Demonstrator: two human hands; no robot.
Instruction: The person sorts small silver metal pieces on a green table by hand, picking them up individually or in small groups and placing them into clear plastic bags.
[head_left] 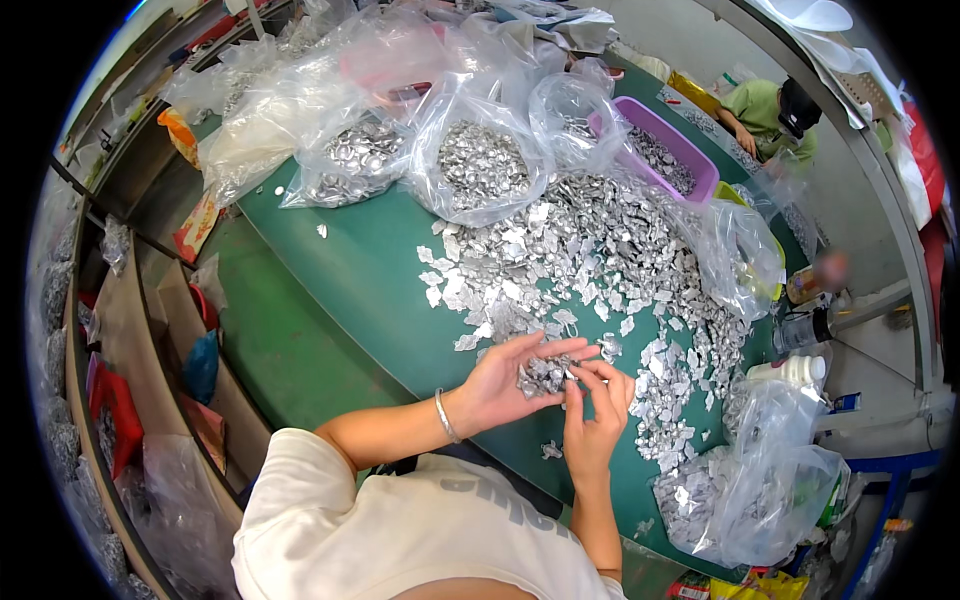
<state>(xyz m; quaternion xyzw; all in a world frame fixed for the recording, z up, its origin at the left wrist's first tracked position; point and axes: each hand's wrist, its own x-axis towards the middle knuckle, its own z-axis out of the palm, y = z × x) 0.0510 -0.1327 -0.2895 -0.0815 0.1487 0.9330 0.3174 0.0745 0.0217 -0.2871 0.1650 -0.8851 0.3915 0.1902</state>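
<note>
Several small silvery metal pieces (546, 375) lie heaped in the palm of my left hand (495, 385), which is turned up with its fingers curved around them. Over that heap, my right hand (597, 410) has its thumb and fingertips drawn together at the pieces' edge; whatever is pinched there is too small to make out. A broad pile of flat silvery metal pieces (540, 250) covers the green table (350, 290) just beyond both hands. Another strip of pieces (662, 400) runs down the table to the right of my right hand.
Clear plastic bags of metal parts (480, 165) stand along the table's far side, beside a purple basin (705, 165). A bag of flat pieces (700, 500) sits at the near right, below a white bottle (795, 369). Another person (770, 115) works at the far right. Shelves (150, 330) line the left.
</note>
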